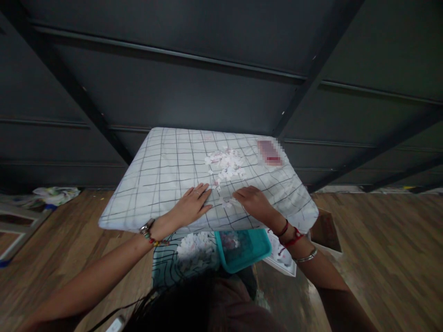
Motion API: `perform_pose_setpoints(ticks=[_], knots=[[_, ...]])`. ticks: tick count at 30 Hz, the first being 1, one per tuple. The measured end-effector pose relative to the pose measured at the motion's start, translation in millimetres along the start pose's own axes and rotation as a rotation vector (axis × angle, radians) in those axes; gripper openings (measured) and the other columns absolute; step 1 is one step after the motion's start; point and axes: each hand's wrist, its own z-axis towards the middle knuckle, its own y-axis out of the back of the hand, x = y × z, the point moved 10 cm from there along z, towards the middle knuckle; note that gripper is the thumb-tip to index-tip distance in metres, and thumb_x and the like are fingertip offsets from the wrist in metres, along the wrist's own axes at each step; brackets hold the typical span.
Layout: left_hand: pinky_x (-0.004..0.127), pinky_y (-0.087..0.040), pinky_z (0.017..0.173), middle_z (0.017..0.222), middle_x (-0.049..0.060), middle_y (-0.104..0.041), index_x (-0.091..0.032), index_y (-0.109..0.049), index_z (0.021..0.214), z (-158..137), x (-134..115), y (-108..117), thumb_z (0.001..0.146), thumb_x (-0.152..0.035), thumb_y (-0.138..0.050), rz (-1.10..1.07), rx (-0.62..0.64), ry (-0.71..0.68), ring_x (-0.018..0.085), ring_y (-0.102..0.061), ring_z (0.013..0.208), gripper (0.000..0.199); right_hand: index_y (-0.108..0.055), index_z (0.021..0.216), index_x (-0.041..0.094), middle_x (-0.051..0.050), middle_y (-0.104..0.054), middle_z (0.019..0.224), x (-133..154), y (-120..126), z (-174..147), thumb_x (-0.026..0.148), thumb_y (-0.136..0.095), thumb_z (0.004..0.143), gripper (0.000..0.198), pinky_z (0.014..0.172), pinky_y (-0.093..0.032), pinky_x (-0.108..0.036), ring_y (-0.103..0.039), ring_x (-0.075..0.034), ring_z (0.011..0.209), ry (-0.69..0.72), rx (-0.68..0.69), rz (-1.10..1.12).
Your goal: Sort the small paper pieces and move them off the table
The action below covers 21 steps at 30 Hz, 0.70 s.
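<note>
My left hand [194,203] lies flat on the white checked tabletop [155,184], fingers stretched out and slightly apart, holding nothing. To its right, my right hand [254,202] rests with its fingers curled together; what they hold, if anything, is hidden. A few small white pieces [226,203], which look like paper, lie between the hands. Beyond them spreads a loose heap of small white paper-like pieces [226,161], some with reddish marks.
Below the table's near edge are another heap of white pieces [195,249], a teal plastic basket [238,265] and a white box [282,263]. A blurred-out reddish rectangle [270,153] lies at the table's far right. A dark panelled wall [194,87] stands behind; an open cardboard box [325,230] is on the floor.
</note>
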Motion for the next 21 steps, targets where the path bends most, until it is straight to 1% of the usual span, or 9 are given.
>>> perform_pose_setpoints(ticks=[2, 3, 6, 8, 13, 15, 18, 19, 21], knots=[[0.045, -0.026, 0.103, 0.141, 0.015, -0.029, -0.013, -0.035, 0.133, 1, 0, -1, 0.092, -0.044, -0.031, -0.005, -0.002, -0.002, 0.028, -0.023, 0.131, 0.051, -0.058, 0.087, 0.014, -0.005, -0.058, 0.077, -5, 2, 0, 0.011, -0.043, 0.085, 0.016, 0.068, -0.033, -0.030, -0.050, -0.016, 0.072, -0.035, -0.016, -0.005], [0.045, -0.026, 0.103, 0.141, 0.015, -0.029, -0.012, -0.035, 0.132, 1, 0, -1, 0.092, -0.044, -0.031, -0.007, -0.003, -0.001, 0.028, -0.024, 0.131, 0.051, -0.058, 0.088, 0.014, -0.004, -0.059, 0.077, -5, 3, 0, 0.011, -0.043, 0.085, 0.016, 0.068, -0.033, -0.030, -0.050, -0.016, 0.073, -0.031, -0.026, 0.003], [0.045, -0.027, 0.103, 0.141, 0.014, -0.029, -0.013, -0.035, 0.132, 1, 0, -1, 0.092, -0.043, -0.032, -0.024, -0.008, -0.002, 0.028, -0.024, 0.131, 0.050, -0.058, 0.089, 0.016, -0.004, -0.059, 0.078, 4, 4, 0, 0.011, -0.042, 0.086, 0.018, 0.069, -0.033, -0.029, -0.051, -0.016, 0.076, 0.041, -0.023, 0.042], [0.046, -0.027, 0.103, 0.141, 0.014, -0.030, -0.014, -0.036, 0.132, 1, -1, 0, 0.092, -0.043, -0.032, -0.033, -0.014, -0.004, 0.028, -0.024, 0.131, 0.050, -0.059, 0.088, 0.016, -0.004, -0.059, 0.077, 6, 1, 0, 0.011, -0.042, 0.086, 0.017, 0.068, -0.032, -0.029, -0.051, -0.016, 0.075, 0.053, -0.003, 0.042], [0.045, -0.027, 0.103, 0.141, 0.015, -0.030, -0.013, -0.035, 0.132, 1, -2, 0, 0.092, -0.043, -0.030, -0.016, -0.006, -0.014, 0.028, -0.024, 0.130, 0.050, -0.060, 0.089, 0.015, -0.004, -0.059, 0.077, -12, 1, -2, 0.008, -0.041, 0.085, 0.020, 0.068, -0.033, -0.030, -0.050, -0.016, 0.072, -0.056, -0.030, 0.028], [0.045, -0.027, 0.103, 0.141, 0.015, -0.030, -0.013, -0.034, 0.133, 0, -2, -2, 0.092, -0.043, -0.030, -0.007, -0.002, -0.015, 0.028, -0.024, 0.130, 0.050, -0.060, 0.091, 0.015, -0.004, -0.060, 0.078, -8, 3, -5, 0.008, -0.041, 0.085, 0.021, 0.069, -0.034, -0.029, -0.051, -0.016, 0.074, -0.034, -0.048, 0.051], [0.044, -0.026, 0.103, 0.141, 0.014, -0.031, -0.013, -0.035, 0.132, 0, -2, -2, 0.092, -0.042, -0.030, -0.005, -0.011, -0.010, 0.027, -0.024, 0.131, 0.050, -0.059, 0.095, 0.015, -0.005, -0.061, 0.082, 5, 3, -9, 0.009, -0.042, 0.085, 0.021, 0.069, -0.035, -0.029, -0.052, -0.016, 0.078, 0.050, -0.040, 0.079], [0.045, -0.025, 0.103, 0.141, 0.014, -0.031, -0.014, -0.036, 0.132, 0, -2, -1, 0.093, -0.042, -0.030, -0.006, -0.016, -0.007, 0.027, -0.024, 0.131, 0.049, -0.059, 0.095, 0.015, -0.005, -0.061, 0.081, 7, 1, -9, 0.009, -0.042, 0.085, 0.021, 0.069, -0.035, -0.029, -0.052, -0.016, 0.078, 0.057, -0.029, 0.076], [0.045, -0.025, 0.103, 0.141, 0.014, -0.031, -0.014, -0.036, 0.132, 0, -2, 0, 0.093, -0.043, -0.028, -0.007, -0.019, 0.000, 0.027, -0.024, 0.130, 0.049, -0.060, 0.094, 0.014, -0.005, -0.060, 0.079, 2, -1, -8, 0.010, -0.042, 0.085, 0.020, 0.068, -0.035, -0.030, -0.052, -0.016, 0.076, 0.020, -0.018, 0.054]])
